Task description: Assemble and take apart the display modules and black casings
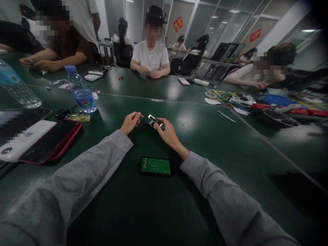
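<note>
My right hand (166,131) grips a small circuit board with parts on it (151,120), tilted above the dark green table, thumb on top. Just left of that board is my left hand (131,123), apart from it. Its fingers are curled and the thumb and forefinger are drawn together; whatever may be between them is too small to make out. Nearer to me, between my forearms, a green circuit board (155,166) lies flat in a black case.
To the left are phones (52,140), a water bottle (81,92) and a larger bottle (17,85). A wrench (227,117) and a heap of cables (246,100) lie at right. Across the table (123,205) sits a person in a white shirt (150,54); others work nearby.
</note>
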Available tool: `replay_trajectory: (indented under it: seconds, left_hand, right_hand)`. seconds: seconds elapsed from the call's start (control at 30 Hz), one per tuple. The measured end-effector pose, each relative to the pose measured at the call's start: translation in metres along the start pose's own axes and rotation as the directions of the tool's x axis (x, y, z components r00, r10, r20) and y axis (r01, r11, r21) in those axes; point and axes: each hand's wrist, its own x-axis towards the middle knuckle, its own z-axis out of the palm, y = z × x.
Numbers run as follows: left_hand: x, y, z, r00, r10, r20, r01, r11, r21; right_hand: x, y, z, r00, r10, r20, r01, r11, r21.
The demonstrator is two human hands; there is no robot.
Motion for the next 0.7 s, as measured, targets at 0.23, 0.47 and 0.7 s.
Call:
replay_trajectory:
  seconds: [0.23,0.47,0.7]
  left_hand:
    - [0.0001,-0.0004,0.0001,1.0,-0.016,0.002,0.016,1.0,-0.005]
    - [-0.0007,0.0042,0.0017,1.0,-0.011,0.001,0.011,1.0,0.0]
    - [-0.0001,0.0011,0.0009,1.0,-0.001,0.004,0.001,1.0,0.002]
  right_hand:
    - [0.0013,0.0114,0.0013,0.994,0.074,-0.086,-0.073,0.997,0.016]
    - [-0.0013,0.0056,0.0017,0.992,-0.123,-0.027,0.12,0.989,-0.084]
    - [-0.0006,0.0071,0.0006,0.994,0.048,-0.101,-0.036,0.993,0.11]
